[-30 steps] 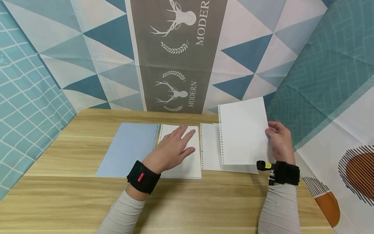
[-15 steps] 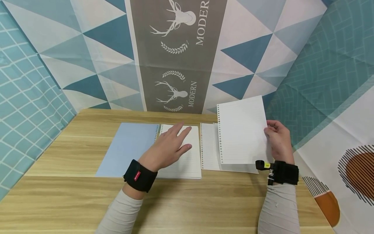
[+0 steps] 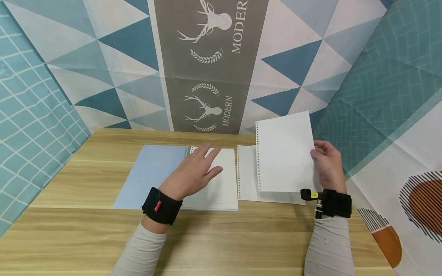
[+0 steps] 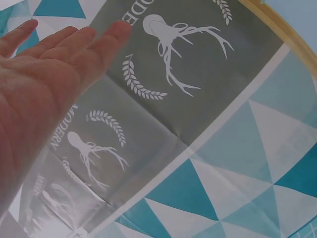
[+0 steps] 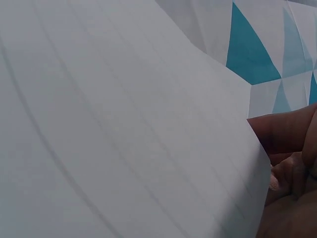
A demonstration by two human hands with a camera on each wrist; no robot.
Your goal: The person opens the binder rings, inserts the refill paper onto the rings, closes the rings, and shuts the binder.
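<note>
My right hand [image 3: 329, 165] pinches the right edge of a lined loose-leaf sheet [image 3: 284, 153], whose punched holes run down its left side. The sheet is raised and tilted above other punched sheets [image 3: 246, 172] lying on the table. In the right wrist view the thumb and fingers [image 5: 287, 131] meet at the paper's edge. My left hand [image 3: 191, 170] hovers with fingers spread over an open ring-bound notebook. It holds nothing. A white lined page [image 3: 226, 188] shows on the notebook's right side, and a pale blue cover [image 3: 152, 172] lies on its left. The hand hides part of the binding.
The notebook and sheets lie on a wooden table [image 3: 241, 241]. Behind it hangs a patterned cloth [image 3: 207, 73] with triangles and deer heads. Other cloths close off the left and right sides. Each wrist wears a black strap [image 3: 162, 206].
My left hand has drawn back leftward from the notebook's white page, uncovering more of it. The right hand has shifted the held sheet slightly left and up.
</note>
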